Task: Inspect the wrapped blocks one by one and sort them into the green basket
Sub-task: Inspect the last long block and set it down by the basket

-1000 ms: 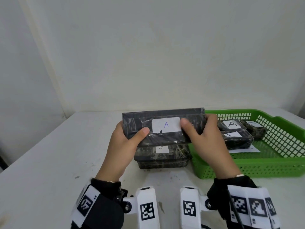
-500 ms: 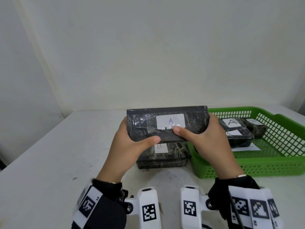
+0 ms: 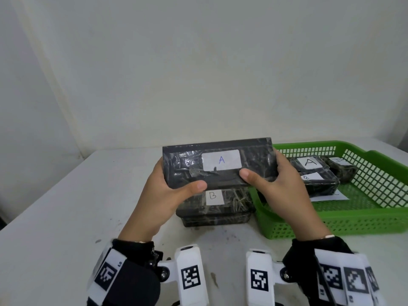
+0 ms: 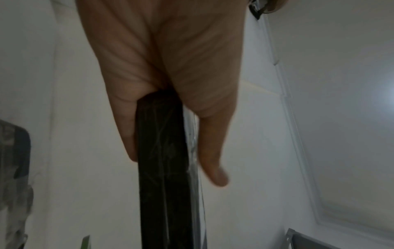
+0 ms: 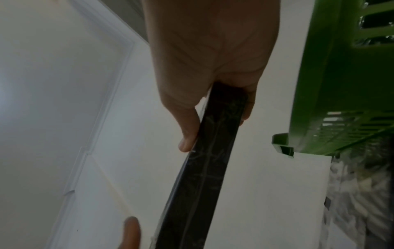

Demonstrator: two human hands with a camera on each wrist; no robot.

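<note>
both hands, left hand (image 3: 164,196) and right hand (image 3: 284,191), grip the "a" block (image 3: 218,165); "b" block (image 3: 215,204) below.

The block labelled A (image 3: 218,165) is held above the surface (image 3: 66,206), between the left hand (image 3: 164,195) and right hand (image 3: 280,191). Directly below it, a block labelled B (image 3: 215,206) lies on the surface, just left of the basket (image 3: 364,219). Inside the basket lie further blocks (image 3: 315,175).
</note>
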